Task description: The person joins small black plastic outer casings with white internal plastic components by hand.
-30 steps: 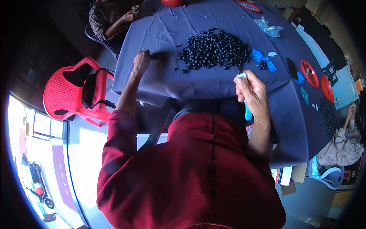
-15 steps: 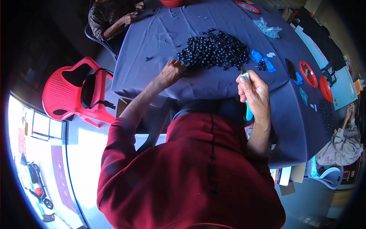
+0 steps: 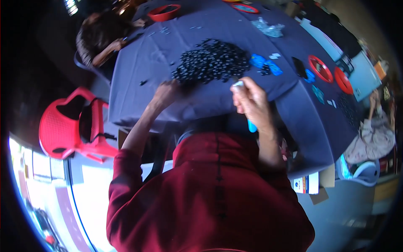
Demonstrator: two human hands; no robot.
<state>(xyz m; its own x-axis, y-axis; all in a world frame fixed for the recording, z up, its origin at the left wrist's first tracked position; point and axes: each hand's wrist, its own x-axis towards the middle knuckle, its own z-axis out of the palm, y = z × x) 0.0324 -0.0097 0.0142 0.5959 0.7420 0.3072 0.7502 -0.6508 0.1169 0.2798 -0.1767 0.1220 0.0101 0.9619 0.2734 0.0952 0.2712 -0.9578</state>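
A heap of small, round, black parts lies on the grey-blue tablecloth. My left hand is at the heap's near left edge, its fingers smeared by motion; whether it holds a part I cannot make out. My right hand is closed around a slim hand tool with a turquoise handle, just off the heap's near right edge. The handle's lower end sticks out below the fist, while the tool's tip is blurred. Two blue pieces sit right of the heap beside a few black parts.
A red bowl stands at the far left, near another person. On the right are a phone, red trays and a clear bag. A red chair is to my left; another person sits far right.
The whole view has shifted, so the table appears farther left and slightly lower. My hands keep nearly the same places by the heap; the left one has become blurred. More of the red bowl shows.
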